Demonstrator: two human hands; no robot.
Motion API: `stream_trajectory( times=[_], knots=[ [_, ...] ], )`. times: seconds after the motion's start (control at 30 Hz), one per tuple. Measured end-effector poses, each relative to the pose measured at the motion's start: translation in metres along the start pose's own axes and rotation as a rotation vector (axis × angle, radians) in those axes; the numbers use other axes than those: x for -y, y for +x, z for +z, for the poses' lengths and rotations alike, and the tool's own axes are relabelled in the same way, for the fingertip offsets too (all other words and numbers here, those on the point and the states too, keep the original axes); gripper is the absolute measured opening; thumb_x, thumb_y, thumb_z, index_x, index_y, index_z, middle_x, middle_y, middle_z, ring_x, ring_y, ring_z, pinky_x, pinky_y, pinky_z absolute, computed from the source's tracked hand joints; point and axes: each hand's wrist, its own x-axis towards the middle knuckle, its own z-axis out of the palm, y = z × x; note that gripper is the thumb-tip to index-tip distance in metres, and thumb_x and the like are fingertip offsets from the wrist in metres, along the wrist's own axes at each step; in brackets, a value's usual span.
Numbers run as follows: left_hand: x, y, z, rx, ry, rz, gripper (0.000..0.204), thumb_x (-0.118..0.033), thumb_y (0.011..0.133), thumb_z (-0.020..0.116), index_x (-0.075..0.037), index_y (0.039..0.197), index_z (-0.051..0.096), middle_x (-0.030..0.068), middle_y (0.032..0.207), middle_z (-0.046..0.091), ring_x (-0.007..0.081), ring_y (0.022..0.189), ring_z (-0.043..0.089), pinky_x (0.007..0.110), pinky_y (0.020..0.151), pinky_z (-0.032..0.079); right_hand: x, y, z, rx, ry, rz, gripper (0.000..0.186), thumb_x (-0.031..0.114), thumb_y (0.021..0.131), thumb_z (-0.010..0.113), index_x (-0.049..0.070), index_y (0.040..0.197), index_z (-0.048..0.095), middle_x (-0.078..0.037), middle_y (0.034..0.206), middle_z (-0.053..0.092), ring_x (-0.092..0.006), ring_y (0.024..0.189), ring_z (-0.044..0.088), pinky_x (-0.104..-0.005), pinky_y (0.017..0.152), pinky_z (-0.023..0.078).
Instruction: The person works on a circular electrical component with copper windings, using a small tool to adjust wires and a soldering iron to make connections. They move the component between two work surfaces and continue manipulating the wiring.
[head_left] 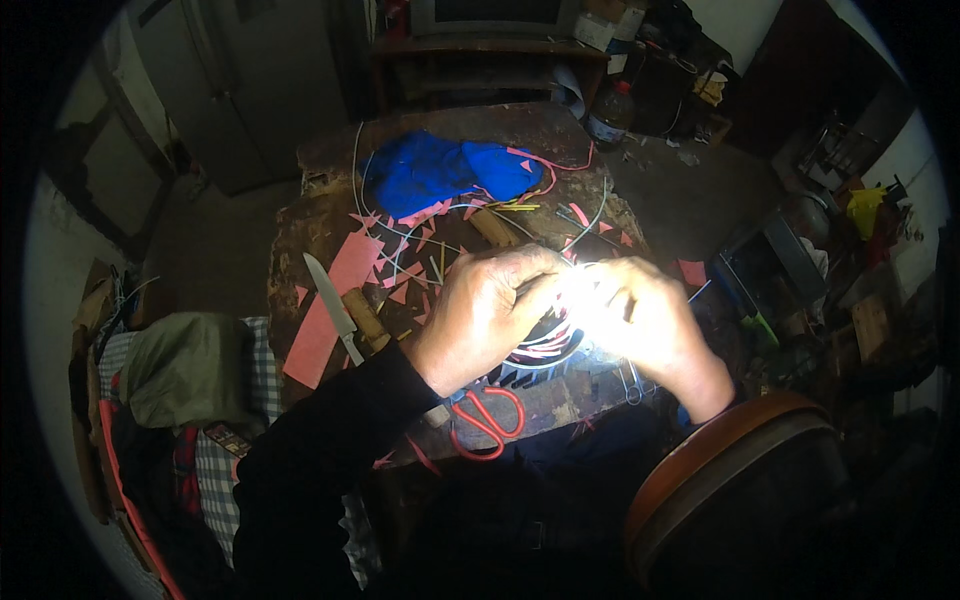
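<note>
My left hand (pixel 490 315) and my right hand (pixel 655 325) meet over the table, thumbs and fingers pinched together. Strong glare washes out the fingertips, so what they grip cannot be made out. Just beneath them is a round piece (pixel 545 348) wound with white and reddish strands, with dark slots along its near edge; the hands hide much of it. Red-handled scissors (pixel 487 425) lie at the near side of the table. Left of my left hand rest a knife (pixel 331 297), a short wooden block (pixel 365 318) and a pink sheet (pixel 310 350).
A blue cloth (pixel 445 172) lies at the table's far side. Pink scraps (pixel 400 294), thin yellow sticks and another wooden piece (pixel 494 228) are scattered before it. Thin pale wire loops across the top. Beyond the table stands a bottle with a red cap (pixel 610 115).
</note>
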Motion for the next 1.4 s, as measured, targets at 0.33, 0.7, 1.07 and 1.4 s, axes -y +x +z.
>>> stream_trajectory(
  times=[0.33,0.7,1.07,1.4],
  knots=[
    [0.02,0.015,0.01,0.03,0.028,-0.044,0.019,-0.01,0.11,0.073,0.002,0.123,0.081,0.0056,0.097,0.08,0.006,0.069,0.067,0.025,0.062,0.054,-0.001,0.001,0.013,0.073,-0.052,-0.071,0.016,0.017,0.097,0.081,0.005,0.106,0.076,-0.02,0.096,0.072,-0.0409,0.086,0.073,-0.05,0.074,0.058],
    [0.034,0.024,0.016,0.043,0.106,-0.01,0.019,-0.009,0.11,0.07,0.002,0.121,0.08,0.0078,0.094,0.081,0.0067,0.067,0.066,0.026,0.061,0.052,-0.005,-0.004,0.01,0.06,-0.424,-0.204,0.013,0.01,0.099,0.074,0.008,0.112,0.076,-0.017,0.097,0.07,-0.0389,0.083,0.074,-0.0485,0.076,0.062],
    [0.042,0.027,0.022,0.2,0.168,0.039,0.019,-0.009,0.104,0.071,0.002,0.114,0.081,0.0203,0.102,0.084,0.031,0.093,0.084,0.04,0.086,0.064,-0.003,-0.008,-0.003,0.039,-0.553,-0.191,0.017,0.01,0.095,0.078,0.01,0.112,0.074,-0.014,0.098,0.069,-0.0366,0.085,0.076,-0.0472,0.075,0.065],
    [0.041,0.029,0.024,0.234,0.136,0.034,0.016,-0.012,0.102,0.075,0.001,0.109,0.083,0.0209,0.099,0.084,0.0327,0.091,0.084,0.04,0.083,0.064,-0.004,-0.004,-0.006,-0.007,-0.467,-0.178,0.012,0.009,0.094,0.079,0.008,0.105,0.074,-0.013,0.096,0.07,-0.0372,0.087,0.077,-0.0479,0.076,0.065]
  ],
)
